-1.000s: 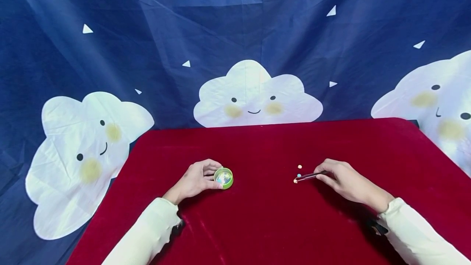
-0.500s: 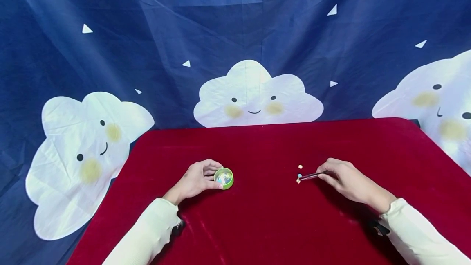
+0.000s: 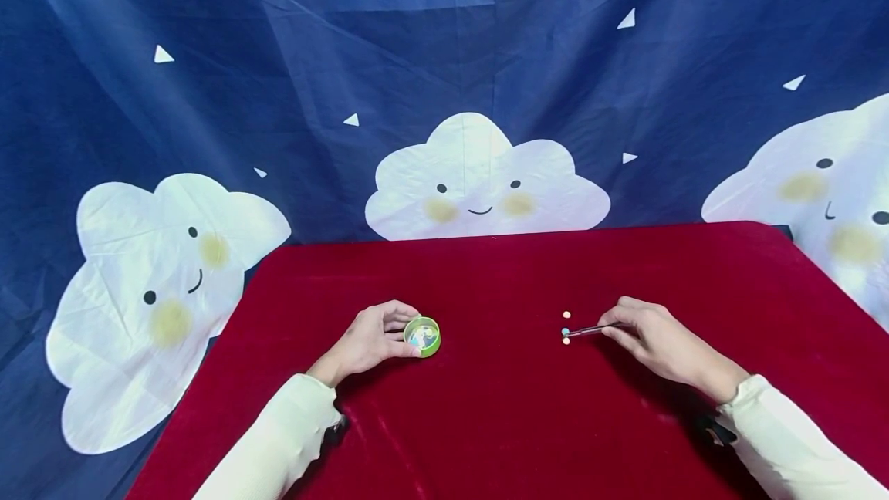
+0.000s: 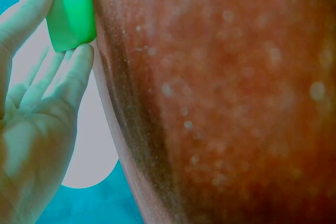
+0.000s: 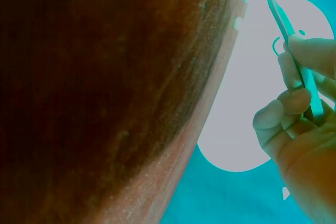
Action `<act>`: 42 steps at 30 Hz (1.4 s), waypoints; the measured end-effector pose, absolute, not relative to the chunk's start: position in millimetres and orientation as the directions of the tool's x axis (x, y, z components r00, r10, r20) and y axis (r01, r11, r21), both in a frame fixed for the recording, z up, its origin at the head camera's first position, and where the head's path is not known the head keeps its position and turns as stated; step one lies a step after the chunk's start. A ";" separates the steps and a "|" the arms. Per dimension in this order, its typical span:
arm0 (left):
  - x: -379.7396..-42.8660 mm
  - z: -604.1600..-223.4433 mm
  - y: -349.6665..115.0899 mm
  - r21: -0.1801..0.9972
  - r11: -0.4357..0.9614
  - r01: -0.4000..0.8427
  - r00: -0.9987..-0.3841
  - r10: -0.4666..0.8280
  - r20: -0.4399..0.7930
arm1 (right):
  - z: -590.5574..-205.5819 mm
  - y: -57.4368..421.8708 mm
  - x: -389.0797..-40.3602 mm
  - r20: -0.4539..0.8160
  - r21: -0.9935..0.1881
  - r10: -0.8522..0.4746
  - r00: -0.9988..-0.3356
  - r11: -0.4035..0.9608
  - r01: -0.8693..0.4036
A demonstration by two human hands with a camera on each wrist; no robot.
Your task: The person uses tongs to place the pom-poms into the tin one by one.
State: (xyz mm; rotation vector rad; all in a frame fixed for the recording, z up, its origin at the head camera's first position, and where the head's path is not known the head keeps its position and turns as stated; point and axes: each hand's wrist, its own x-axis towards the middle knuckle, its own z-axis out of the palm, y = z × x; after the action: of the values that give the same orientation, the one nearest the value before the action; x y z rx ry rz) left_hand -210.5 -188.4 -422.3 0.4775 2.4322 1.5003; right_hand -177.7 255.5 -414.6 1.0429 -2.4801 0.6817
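Observation:
In the head view my left hand [image 3: 375, 338] holds a small round green tub [image 3: 432, 346] on the red cloth, fingers and thumb at its side. Several small pale and coloured bits lie inside it. My right hand [image 3: 660, 338] pinches a pair of dark metal tweezers [image 3: 590, 329], which point left. The tweezer tips are right at a small blue bead [image 3: 565, 331]. One pale yellow bead [image 3: 566, 341] sits just below the tips, and another pale bead [image 3: 566, 315] stands farther back. In the right wrist view the tweezers [image 5: 283, 22] run between thumb and fingers.
A red velvet cloth [image 3: 486, 407] covers the table under both hands. Behind its far edge hangs a blue curtain [image 3: 430, 37] with white clouds and small white triangles.
The tweezers have shifted slightly right, their tips going from the nearest pale bead to the blue one. That pale bead has also moved a little right. The left hand and tub stay put.

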 end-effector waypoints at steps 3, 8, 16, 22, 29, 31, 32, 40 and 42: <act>-210.4 -422.2 -188.3 0.898 0.415 0.148 -0.917 0.398 -0.033 | -413.9 255.5 -177.0 0.498 -0.286 -0.549 -0.671 0.626 -0.725; -210.2 -421.9 -188.6 0.901 0.407 0.151 -0.915 0.404 -0.029 | -412.1 259.4 -176.2 0.511 -0.285 -0.529 -0.677 0.639 -0.714; -209.8 -421.3 -189.9 0.901 0.408 0.148 -0.913 0.407 -0.034 | -412.7 263.3 -174.6 0.507 -0.303 -0.524 -0.684 0.635 -0.711; -209.5 -421.2 -189.8 0.901 0.407 0.148 -0.914 0.405 -0.032 | -413.4 263.1 -175.0 0.503 -0.296 -0.545 -0.671 0.621 -0.726; -211.3 -422.2 -190.4 0.908 0.381 0.171 -0.908 0.418 -0.005 | -410.8 263.0 -176.5 0.513 -0.283 -0.568 -0.643 0.596 -0.752; -211.5 -422.2 -190.4 0.909 0.381 0.169 -0.908 0.420 -0.007 | -409.1 261.8 -177.1 0.510 -0.287 -0.569 -0.645 0.595 -0.751; -211.5 -422.1 -190.4 0.910 0.379 0.167 -0.907 0.421 -0.009 | -408.1 260.8 -177.4 0.508 -0.289 -0.569 -0.647 0.595 -0.750; -211.0 -421.5 -189.8 0.908 0.389 0.154 -0.910 0.415 -0.023 | -401.2 248.1 -183.0 0.495 -0.290 -0.572 -0.655 0.601 -0.744; -211.1 -421.7 -189.7 0.909 0.386 0.155 -0.908 0.418 -0.023 | -400.0 244.5 -183.9 0.485 -0.297 -0.574 -0.660 0.602 -0.741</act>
State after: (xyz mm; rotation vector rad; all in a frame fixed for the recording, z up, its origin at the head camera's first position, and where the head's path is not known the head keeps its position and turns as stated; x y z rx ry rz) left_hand -211.1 -189.7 -421.7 0.5078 2.3983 1.5321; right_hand -183.9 244.5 -400.0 1.0618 -2.4918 0.6879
